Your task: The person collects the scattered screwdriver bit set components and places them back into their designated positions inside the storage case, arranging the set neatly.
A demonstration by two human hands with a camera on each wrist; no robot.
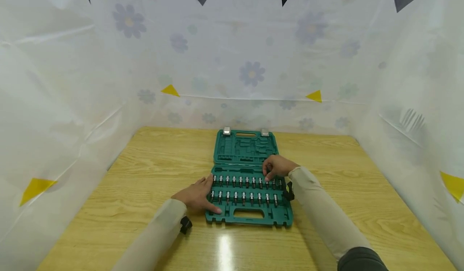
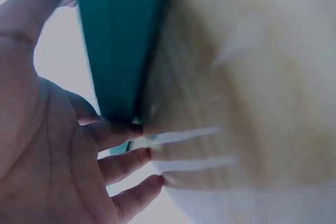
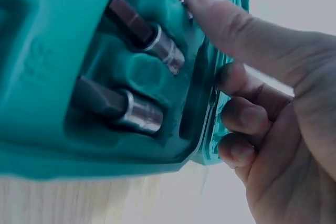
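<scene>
A green socket bit case (image 1: 232,221) lies unfolded on the table, its moulded lid (image 1: 220,147) leaning back. Two rows of silver bit sockets (image 1: 251,199) sit in its near half. My left hand (image 1: 197,194) rests at the case's left side, thumb on the front left corner, fingers along the outer edge. Over the right end of the upper row, my right hand (image 1: 279,166) touches a bit socket (image 1: 267,185) with its thumb (image 3: 236,27). Its other fingers curl loosely behind. Two more bit sockets, one with a flat blade (image 3: 142,116), show in the right wrist view.
The wooden table (image 1: 163,154) surrounds the case. White sheeting with flowers (image 1: 251,73) hangs behind and along both sides. Yellow triangles (image 1: 170,90) mark the sheeting. Two metal latches (image 1: 226,131) stand on the lid's far edge.
</scene>
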